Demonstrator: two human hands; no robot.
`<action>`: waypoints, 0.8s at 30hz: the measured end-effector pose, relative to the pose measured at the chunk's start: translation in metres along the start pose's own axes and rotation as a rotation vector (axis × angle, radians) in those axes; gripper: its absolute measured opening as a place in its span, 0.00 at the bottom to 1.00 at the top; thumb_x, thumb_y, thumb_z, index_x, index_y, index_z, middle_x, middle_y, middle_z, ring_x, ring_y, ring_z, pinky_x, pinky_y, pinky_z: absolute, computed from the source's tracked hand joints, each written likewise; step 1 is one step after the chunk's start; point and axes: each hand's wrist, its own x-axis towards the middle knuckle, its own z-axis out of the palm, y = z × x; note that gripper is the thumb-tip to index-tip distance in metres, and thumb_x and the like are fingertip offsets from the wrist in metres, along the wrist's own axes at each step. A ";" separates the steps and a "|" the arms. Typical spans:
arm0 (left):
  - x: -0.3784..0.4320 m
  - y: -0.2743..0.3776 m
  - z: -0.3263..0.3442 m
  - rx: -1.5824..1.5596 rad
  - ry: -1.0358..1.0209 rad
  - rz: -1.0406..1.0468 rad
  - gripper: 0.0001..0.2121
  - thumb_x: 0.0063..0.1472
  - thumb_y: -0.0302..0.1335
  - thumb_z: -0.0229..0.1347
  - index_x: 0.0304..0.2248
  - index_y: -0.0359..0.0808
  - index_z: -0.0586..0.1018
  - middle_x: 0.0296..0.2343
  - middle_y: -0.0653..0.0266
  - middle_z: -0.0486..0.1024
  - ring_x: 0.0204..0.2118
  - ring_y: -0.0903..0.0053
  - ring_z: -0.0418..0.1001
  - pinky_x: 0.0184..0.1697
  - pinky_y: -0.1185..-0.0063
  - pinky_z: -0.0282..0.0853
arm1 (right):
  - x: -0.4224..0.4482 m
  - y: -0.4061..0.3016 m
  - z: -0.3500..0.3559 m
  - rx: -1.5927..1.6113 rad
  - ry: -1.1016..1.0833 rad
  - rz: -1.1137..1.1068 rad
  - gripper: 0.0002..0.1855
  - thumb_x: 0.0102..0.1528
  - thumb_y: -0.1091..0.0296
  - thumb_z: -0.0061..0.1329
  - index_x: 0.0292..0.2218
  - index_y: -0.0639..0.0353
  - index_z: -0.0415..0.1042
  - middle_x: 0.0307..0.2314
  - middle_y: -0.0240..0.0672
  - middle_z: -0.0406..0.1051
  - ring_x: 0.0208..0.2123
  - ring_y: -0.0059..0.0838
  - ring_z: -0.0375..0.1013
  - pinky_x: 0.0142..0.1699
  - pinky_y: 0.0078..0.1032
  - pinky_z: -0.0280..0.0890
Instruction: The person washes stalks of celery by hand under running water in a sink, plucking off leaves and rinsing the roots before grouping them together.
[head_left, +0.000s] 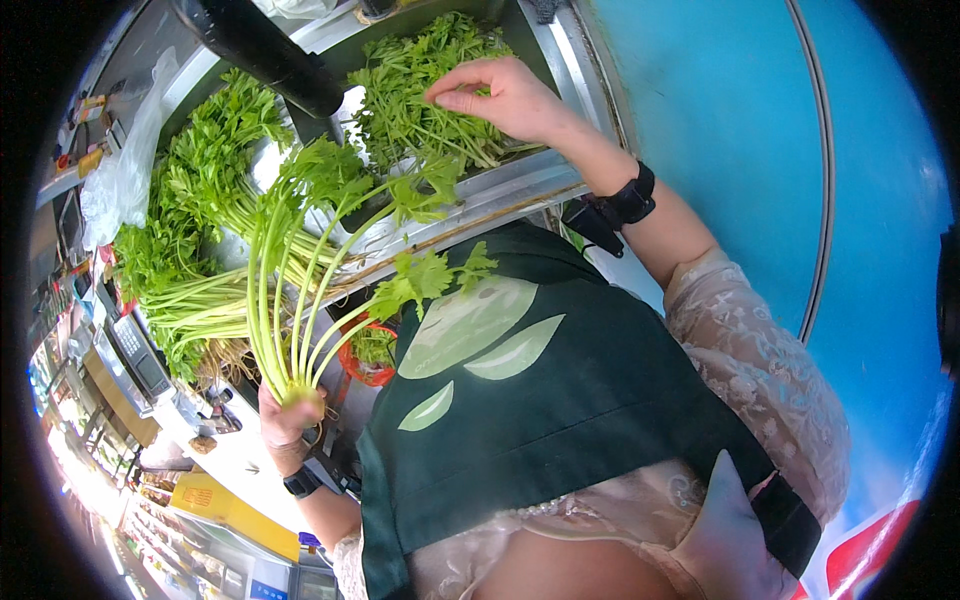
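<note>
My left hand (291, 416) is closed around the root end of a bunch of leafy celery (300, 330), whose thin stalks fan out upwards. My right hand (491, 94) is raised over a heap of loose celery leaves and stems (427, 112) in the right sink basin; its fingertips are close together, and whether a small piece is between them cannot be told. More celery bunches (217, 172) lie in and over the left part of the metal sink (517, 180), some with roots hanging at the lower left.
A black pipe-like post (262, 56) juts over the sink. A clear plastic bag (124, 176) hangs at the left, above a digital scale (139, 352). Below the sink edge is a red-rimmed container (367, 352) with greens. A blue panel (720, 112) stands at the right.
</note>
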 end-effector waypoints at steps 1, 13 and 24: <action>0.000 0.000 0.002 0.003 -0.005 -0.001 0.25 0.41 0.20 0.63 0.41 0.28 0.69 0.26 0.56 0.76 0.24 0.70 0.77 0.22 0.78 0.74 | -0.003 -0.001 0.001 -0.001 0.006 0.002 0.11 0.54 0.61 0.49 0.37 0.57 0.76 0.35 0.34 0.73 0.36 0.26 0.71 0.43 0.22 0.65; 0.002 -0.007 -0.005 -0.038 -0.011 0.065 0.25 0.41 0.16 0.59 0.42 0.29 0.68 0.26 0.54 0.75 0.23 0.68 0.76 0.21 0.77 0.74 | -0.020 -0.024 0.014 -0.010 -0.067 -0.389 0.08 0.48 0.65 0.54 0.31 0.57 0.75 0.29 0.29 0.71 0.35 0.28 0.68 0.45 0.27 0.61; 0.009 0.000 0.017 0.019 0.071 -0.002 0.24 0.42 0.17 0.57 0.42 0.30 0.67 0.26 0.53 0.75 0.21 0.73 0.74 0.20 0.81 0.69 | -0.004 -0.030 0.013 0.265 0.241 0.022 0.05 0.48 0.71 0.49 0.24 0.62 0.73 0.17 0.31 0.72 0.22 0.20 0.71 0.29 0.22 0.66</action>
